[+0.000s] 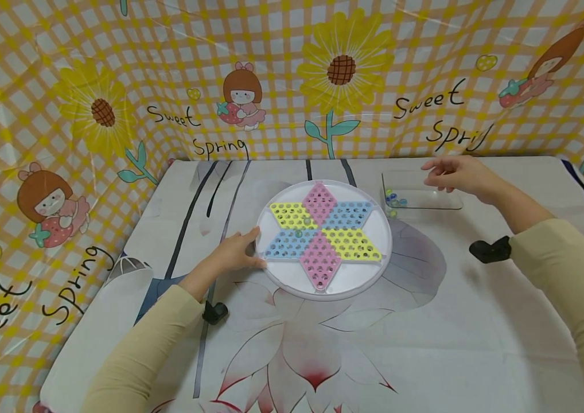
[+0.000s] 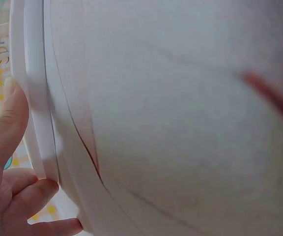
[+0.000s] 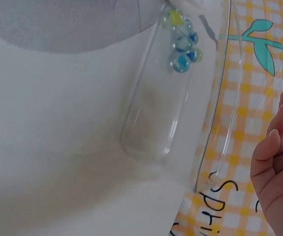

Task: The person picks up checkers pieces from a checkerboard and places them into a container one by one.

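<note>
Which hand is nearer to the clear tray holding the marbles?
Right. The right hand hovers over the clear tray, fingers relaxed, holding nothing. The left hand is across the table, touching the left rim of the round game board.

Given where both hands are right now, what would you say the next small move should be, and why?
Probably the right hand should dip toward the near-left corner of the clear tray and pinch one of the marbles. It hovers open above the tray holding nothing, the marbles sit bunched in that corner, and most holes on the star board look unfilled, while the left hand already steadies the board's rim.
</note>
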### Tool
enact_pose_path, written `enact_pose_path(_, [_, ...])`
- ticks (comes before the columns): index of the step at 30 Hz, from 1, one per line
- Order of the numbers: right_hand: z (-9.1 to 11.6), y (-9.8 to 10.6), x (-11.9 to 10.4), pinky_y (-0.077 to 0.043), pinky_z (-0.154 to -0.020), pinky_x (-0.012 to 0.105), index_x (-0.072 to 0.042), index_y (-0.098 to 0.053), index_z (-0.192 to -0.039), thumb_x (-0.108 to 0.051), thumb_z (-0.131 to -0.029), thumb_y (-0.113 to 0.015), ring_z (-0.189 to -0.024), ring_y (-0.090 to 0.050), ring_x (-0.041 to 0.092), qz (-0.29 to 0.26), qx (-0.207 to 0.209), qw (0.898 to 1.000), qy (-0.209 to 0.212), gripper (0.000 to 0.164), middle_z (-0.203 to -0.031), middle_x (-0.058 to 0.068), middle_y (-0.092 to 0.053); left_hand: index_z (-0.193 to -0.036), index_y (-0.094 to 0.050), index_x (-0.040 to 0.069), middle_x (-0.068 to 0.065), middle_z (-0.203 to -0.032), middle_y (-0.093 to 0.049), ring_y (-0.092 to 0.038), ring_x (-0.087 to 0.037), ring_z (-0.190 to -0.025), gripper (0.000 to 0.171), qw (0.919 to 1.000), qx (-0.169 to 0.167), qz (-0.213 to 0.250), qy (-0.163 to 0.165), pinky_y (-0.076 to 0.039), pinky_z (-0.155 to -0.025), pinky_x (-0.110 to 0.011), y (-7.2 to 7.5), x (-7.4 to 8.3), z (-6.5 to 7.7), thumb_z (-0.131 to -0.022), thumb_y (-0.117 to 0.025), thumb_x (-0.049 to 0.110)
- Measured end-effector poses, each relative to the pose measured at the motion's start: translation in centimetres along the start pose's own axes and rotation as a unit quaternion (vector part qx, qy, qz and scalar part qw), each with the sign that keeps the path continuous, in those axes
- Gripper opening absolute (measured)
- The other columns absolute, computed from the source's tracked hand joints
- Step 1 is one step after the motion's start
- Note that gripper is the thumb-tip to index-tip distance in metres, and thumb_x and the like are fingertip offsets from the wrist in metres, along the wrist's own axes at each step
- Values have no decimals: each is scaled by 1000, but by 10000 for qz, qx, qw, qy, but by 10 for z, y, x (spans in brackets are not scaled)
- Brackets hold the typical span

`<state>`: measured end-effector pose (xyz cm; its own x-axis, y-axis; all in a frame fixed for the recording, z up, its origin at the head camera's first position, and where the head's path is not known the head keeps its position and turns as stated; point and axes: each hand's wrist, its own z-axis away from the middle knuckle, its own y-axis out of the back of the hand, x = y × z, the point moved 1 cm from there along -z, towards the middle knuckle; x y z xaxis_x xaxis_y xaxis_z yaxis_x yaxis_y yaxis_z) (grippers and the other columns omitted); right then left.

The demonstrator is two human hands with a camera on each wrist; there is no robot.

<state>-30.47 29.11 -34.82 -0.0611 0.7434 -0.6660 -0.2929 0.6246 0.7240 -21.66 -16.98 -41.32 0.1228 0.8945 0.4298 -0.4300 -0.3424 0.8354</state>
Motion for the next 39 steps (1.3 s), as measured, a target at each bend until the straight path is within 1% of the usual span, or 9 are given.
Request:
enact_pose_path(4, [-1, -5, -10, -46, -64, 25, -3, -48, -125, -34, -88, -61, -74, -52, 16, -93, -50, 9999, 100, 51, -91, 0, -53, -146, -21, 12, -28, -143, -29, -24, -43, -133, 91, 10000, -10, 4, 12, -27, -104, -55, 0, 1, 1, -76, -71, 41])
enact_pose_path(9, [-2, -11, -23, -46, -64, 24, -4, -48, -125, -33, -88, -61, -79, -51, 18, -244, -136, 9993, 235, 49, -95, 2, -52, -146, -21, 12, -26, -143, -30, -22, -43, -133, 92, 10000, -10, 15, 26, -27, -104, -56, 1, 0, 1, -76, -71, 42])
enact_pose_path(19, [-6, -27, -51, -47, -66, 26, -3, -52, -122, -23, -89, -61, -82, -53, 20, -178, -256, 9974, 657, 39, -97, 9, -55, -146, -21, 11, -26, -143, -30, -23, -44, -133, 91, 10000, -24, -15, 12, -27, -103, -56, 1, -1, 1, -76, -71, 42])
enact_pose_path(24, [-11, -37, -64, -46, -67, 29, -3, -52, -122, -20, -88, -61, -81, -51, 19, -302, -449, 9956, 767, 39, -97, 8, -54, -146, -21, 11, -24, -143, -30, -20, -43, -134, 91, 10000, -51, 10, 17, -26, -103, -57, 1, -1, 0, -76, -71, 42])
enact_pose_path(27, [-15, -44, -71, -46, -65, 28, -2, -53, -121, -19, -88, -62, -79, -51, 18, -328, -524, 9943, 873, 39, -95, 7, -55, -146, -21, 12, -25, -143, -30, -21, -44, -134, 92, 10000, -52, 15, 29, -26, -103, -57, 0, -2, 0, -76, -71, 42])
enact_pose_path(32, [-21, -57, -84, -46, -67, 29, -2, -55, -121, -18, -87, -63, -81, -51, 19, -379, -624, 9921, 1016, 38, -95, 7, -57, -147, -21, 12, -26, -143, -29, -21, -44, -134, 92, 10000, -64, 11, 55, -26, -103, -57, 0, -2, -1, -76, -71, 42])
enact_pose_path(35, [-26, -65, -89, -46, -68, 31, -3, -55, -120, -19, -87, -63, -82, -52, 20, -450, -706, 9910, 1045, 38, -96, 8, -57, -147, -21, 12, -27, -143, -29, -21, -44, -134, 92, 10000, -70, 12, 59, -26, -103, -57, 1, -1, -1, -76, -71, 42])
enact_pose_path(39, [-32, -75, -96, -45, -68, 31, -3, -55, -119, -18, -87, -63, -80, -52, 19, -586, -878, 9881, 1122, 37, -95, 7, -58, -147, -21, 12, -27, -143, -29, -21, -44, -134, 92, 10000, -74, -9, 49, -26, -103, -57, 2, 0, -1, -76, -71, 42])
